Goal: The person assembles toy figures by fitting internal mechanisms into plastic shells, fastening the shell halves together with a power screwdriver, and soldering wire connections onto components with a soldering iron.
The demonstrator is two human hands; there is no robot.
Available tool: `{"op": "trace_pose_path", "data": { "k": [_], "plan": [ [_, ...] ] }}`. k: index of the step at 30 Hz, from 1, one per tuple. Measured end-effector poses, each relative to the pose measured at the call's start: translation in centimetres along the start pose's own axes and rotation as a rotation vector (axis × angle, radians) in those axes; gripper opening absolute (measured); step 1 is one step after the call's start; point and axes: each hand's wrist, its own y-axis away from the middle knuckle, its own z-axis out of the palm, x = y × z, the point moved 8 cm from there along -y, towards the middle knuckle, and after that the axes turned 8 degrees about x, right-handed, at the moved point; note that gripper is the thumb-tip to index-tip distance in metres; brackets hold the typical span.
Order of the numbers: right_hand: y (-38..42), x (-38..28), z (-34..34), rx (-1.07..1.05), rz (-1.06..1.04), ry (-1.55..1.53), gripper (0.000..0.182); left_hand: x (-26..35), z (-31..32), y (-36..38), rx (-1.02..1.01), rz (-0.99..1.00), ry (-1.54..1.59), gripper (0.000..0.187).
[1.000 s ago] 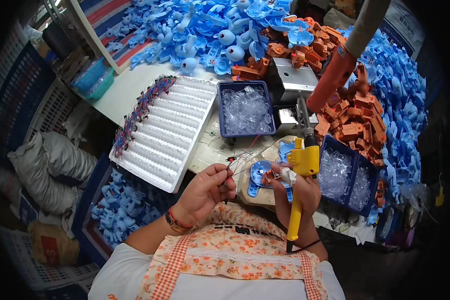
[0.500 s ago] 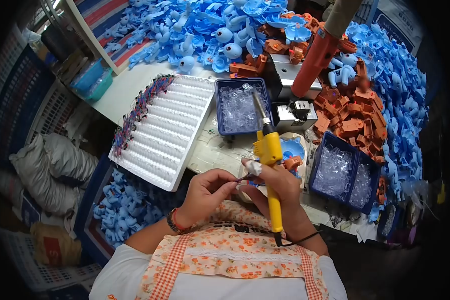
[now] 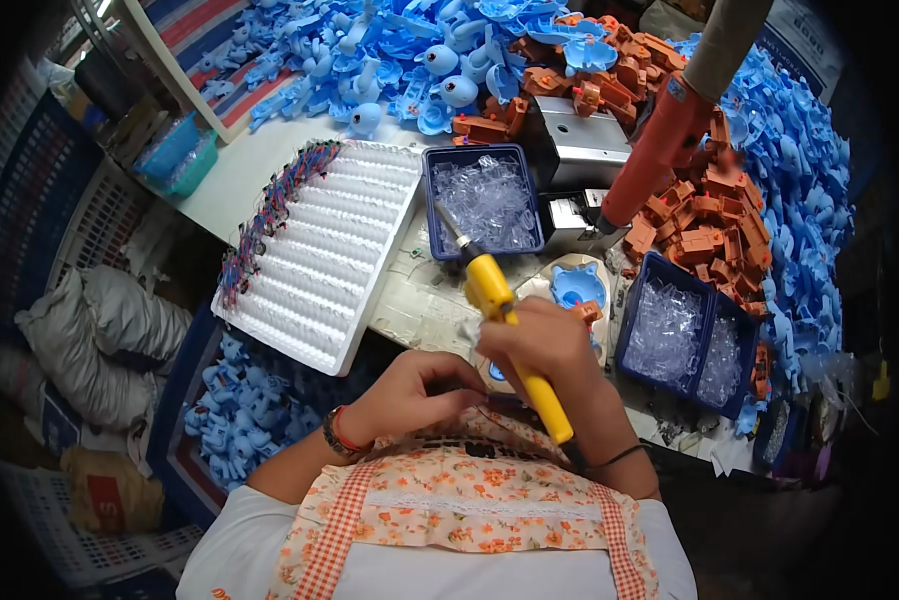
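Note:
A yellow soldering iron [image 3: 488,288] lies in my right hand [image 3: 555,348], whose fingers are wrapped round it. Its thin metal tip points up and left, over the near left edge of the blue bin [image 3: 436,232] of small clear plastic parts. Something whitish and blurred shows beside the right fingers. Close to the apron, my left hand [image 3: 420,395] is closed in a pinch on a thin dark wire [image 3: 486,394]; most of the wire is hard to make out. Behind my right hand, a blue plastic shell [image 3: 578,286] rests in a pale holder.
To the left, a white ribbed tray [image 3: 320,270] carries bundled coloured wires [image 3: 270,225] along one edge. A red tool [image 3: 650,160] hangs at the right near metal boxes [image 3: 578,140]. Blue and orange parts [image 3: 705,235] are heaped behind. Another divided bin [image 3: 660,335] holds clear pieces.
The soldering iron has swung left and its tip has dropped toward the bin's near left edge. My right hand has shifted slightly, and my left hand has moved a little lower.

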Motion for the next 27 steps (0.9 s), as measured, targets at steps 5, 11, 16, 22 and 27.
{"op": "trace_pose_path", "data": {
  "k": [5, 11, 16, 22, 27],
  "plan": [
    [0.7, 0.3, -2.7, 0.307, 0.04, 0.057, 0.032, -1.2, -1.2, 0.0, 0.145, -0.162, 0.205, 0.013],
    [2.1, 0.2, -2.8, 0.26, 0.171, -0.088, 0.032, -1.4, -1.7, -0.4, 0.234, -0.168, 0.244, 0.012],
    [2.5, 0.4, -1.0, 0.167, 0.143, -0.013, 0.032, -1.5, -1.5, -0.5, 0.233, -0.149, 0.243, 0.012],
    [2.1, -0.5, -1.0, 0.226, 0.029, -0.061, 0.03, -2.5, -1.8, -0.3, 0.241, -0.224, 0.27, 0.014],
    [1.9, -1.1, -1.1, 0.198, -0.004, -0.043, 0.029, -2.7, -1.4, -0.1, 0.287, -0.294, 0.43, 0.011]
  ]
}}
